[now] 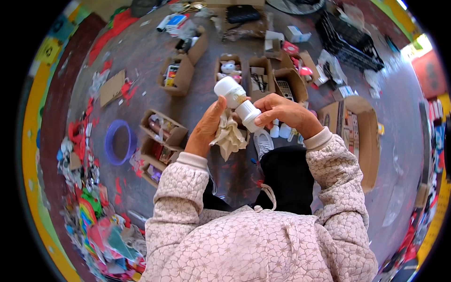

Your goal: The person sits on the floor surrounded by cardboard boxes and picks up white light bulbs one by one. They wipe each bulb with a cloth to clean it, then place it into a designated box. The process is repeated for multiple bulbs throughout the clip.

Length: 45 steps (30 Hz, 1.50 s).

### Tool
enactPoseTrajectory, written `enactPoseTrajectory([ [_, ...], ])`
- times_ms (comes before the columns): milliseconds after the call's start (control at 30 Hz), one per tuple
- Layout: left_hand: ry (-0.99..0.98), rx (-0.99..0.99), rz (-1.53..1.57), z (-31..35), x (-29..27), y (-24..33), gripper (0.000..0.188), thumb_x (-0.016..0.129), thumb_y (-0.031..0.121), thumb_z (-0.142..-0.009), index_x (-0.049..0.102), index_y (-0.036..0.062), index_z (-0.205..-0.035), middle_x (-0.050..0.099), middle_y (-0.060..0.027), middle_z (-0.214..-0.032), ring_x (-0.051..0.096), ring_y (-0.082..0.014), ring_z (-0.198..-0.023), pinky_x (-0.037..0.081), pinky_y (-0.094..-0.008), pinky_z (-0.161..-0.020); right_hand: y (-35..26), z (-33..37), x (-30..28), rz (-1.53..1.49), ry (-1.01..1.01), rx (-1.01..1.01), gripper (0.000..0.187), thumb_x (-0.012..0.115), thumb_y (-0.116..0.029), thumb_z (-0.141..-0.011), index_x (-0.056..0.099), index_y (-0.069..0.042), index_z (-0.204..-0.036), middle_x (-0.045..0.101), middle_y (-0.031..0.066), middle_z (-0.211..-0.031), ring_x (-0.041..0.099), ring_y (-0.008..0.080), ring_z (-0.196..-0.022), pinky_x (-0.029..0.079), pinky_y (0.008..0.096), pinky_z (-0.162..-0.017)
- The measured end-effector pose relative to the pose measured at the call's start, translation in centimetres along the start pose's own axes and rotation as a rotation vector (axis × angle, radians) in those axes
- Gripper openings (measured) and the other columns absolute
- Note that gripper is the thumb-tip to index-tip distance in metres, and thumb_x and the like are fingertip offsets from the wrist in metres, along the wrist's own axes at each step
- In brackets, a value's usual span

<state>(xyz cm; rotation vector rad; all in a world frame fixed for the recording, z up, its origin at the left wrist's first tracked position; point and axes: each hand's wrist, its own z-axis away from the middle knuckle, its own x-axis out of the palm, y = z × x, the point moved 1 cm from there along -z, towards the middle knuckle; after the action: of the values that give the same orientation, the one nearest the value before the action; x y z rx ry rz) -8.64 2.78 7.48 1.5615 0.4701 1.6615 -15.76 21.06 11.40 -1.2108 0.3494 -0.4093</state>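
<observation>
Before me, at a tilt, is a white column-shaped object (233,96) with a smooth rounded upper end, a gold-brown mark and a ridged lower part; I cannot tell its exact kind. My right hand (286,113) grips its lower end between thumb and fingers. Beside its upper end, my left hand (206,124) is closed on a crumpled cream cloth (229,136) that hangs down. The left thumb reaches up next to the white object, and the other left fingers are mostly hidden by the cloth. Several small white bottles (284,130) stand beneath my right hand.
Cardboard boxes with mixed goods surround me, including one holding a white plush toy (229,67) and a large box (361,141) at right. A purple basin (120,142) lies left, near a heap of scraps (110,235). A black crate (350,42) sits far right.
</observation>
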Motion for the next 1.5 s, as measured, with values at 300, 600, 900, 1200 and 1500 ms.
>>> enactPoseTrajectory([
  [300,0.189,0.326,0.33,3.1,-2.8,4.4,0.051,0.052,0.049,-0.085,0.047,0.0078,-0.114,0.057,-0.0128,-0.107,0.059,-0.0254,-0.093,0.049,-0.0396,-0.084,-3.6,-5.5,4.3,-0.156,0.157,-0.082,0.051,0.057,-0.043,-0.082,0.055,-0.002,-0.112,0.059,0.0067,-0.091,0.056,0.0127,-0.077,0.044,0.0233,-0.066],
  [600,0.488,0.689,0.208,3.3,-3.7,5.0,0.042,0.062,0.03,-0.084,0.047,0.0037,-0.113,0.056,-0.0078,-0.107,0.055,-0.0171,-0.091,0.048,-0.0337,-0.079,-1.4,-8.8,14.2,-0.849,0.173,-0.016,0.039,0.065,-0.034,-0.082,0.054,-0.004,-0.104,0.059,0.0033,-0.09,0.057,0.0127,-0.073,0.048,0.0286,-0.059],
  [900,0.523,0.543,0.39,3.1,-6.7,4.4,0.053,0.06,0.048,-0.081,0.043,0.0139,-0.117,0.052,-0.004,-0.117,0.045,-0.0173,-0.102,0.039,-0.0367,-0.084,-3.4,-5.7,10.5,-0.114,0.463,-0.032,0.014,0.06,-0.01,-0.077,0.065,-0.001,-0.087,0.06,0.0015,-0.066,0.052,0.0066,-0.054,0.043,0.024,-0.046],
  [1200,0.535,0.528,0.409,1.0,-5.1,2.0,0.048,0.06,0.043,-0.082,0.046,0.0074,-0.11,0.055,-0.0082,-0.108,0.052,-0.0232,-0.1,0.043,-0.0417,-0.092,-2.2,-7.8,10.5,1.305,0.901,-0.606,0.024,0.061,-0.01,-0.067,0.058,-0.004,-0.09,0.054,0.0092,-0.086,0.058,0.023,-0.072,0.049,0.0308,-0.052],
  [1500,0.467,0.508,0.59,3.1,-4.9,4.8,0.056,0.064,0.049,-0.075,0.049,0.0022,-0.104,0.056,-0.0166,-0.103,0.053,-0.0332,-0.103,0.04,-0.0488,-0.097,-0.9,-6.3,9.1,1.03,0.657,-0.105,0.014,0.063,-0.011,-0.068,0.059,-0.005,-0.079,0.06,0.0117,-0.077,0.062,0.027,-0.068,0.049,0.0353,-0.057],
])
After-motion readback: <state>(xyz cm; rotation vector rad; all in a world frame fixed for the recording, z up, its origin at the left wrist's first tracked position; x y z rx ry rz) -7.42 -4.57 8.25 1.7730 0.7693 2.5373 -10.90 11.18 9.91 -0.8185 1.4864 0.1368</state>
